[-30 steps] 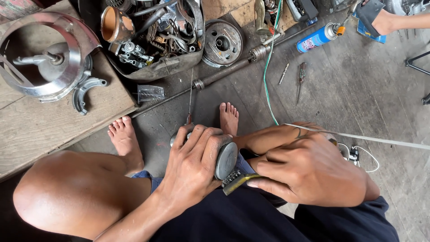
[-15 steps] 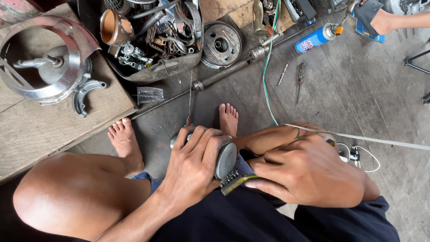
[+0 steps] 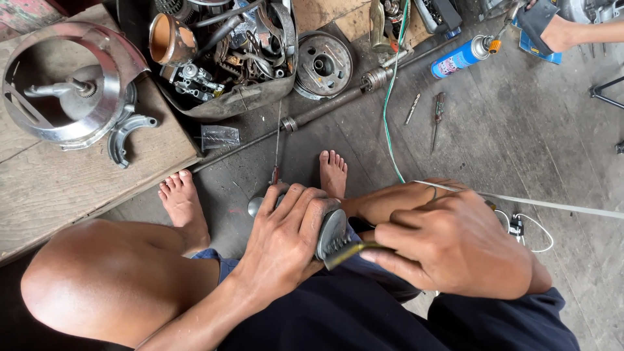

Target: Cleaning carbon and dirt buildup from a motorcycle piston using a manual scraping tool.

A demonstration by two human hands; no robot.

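Note:
My left hand (image 3: 286, 237) wraps over a round grey metal part (image 3: 331, 232) held upright on my lap, fingers spread across its top. My right hand (image 3: 455, 244) grips a flat yellowish-green tool (image 3: 348, 253) whose tip lies against the face of the metal part. Both bare feet (image 3: 185, 205) rest on the concrete floor just beyond the hands. A thin screwdriver with a red handle (image 3: 277, 153) lies on the floor ahead of my left hand.
A wooden board at the left bears a shiny metal housing (image 3: 71, 84) and a curved brake shoe (image 3: 127, 133). A tub of engine parts (image 3: 227, 58), a round drum (image 3: 323, 65), a long rod (image 3: 325, 107), a blue gas canister (image 3: 458, 60), a green wire (image 3: 388, 104). Another person's hand (image 3: 552, 29) at top right.
Both hands hold the same grip on the metal part and the tool. The view has shifted only slightly; nothing else moved.

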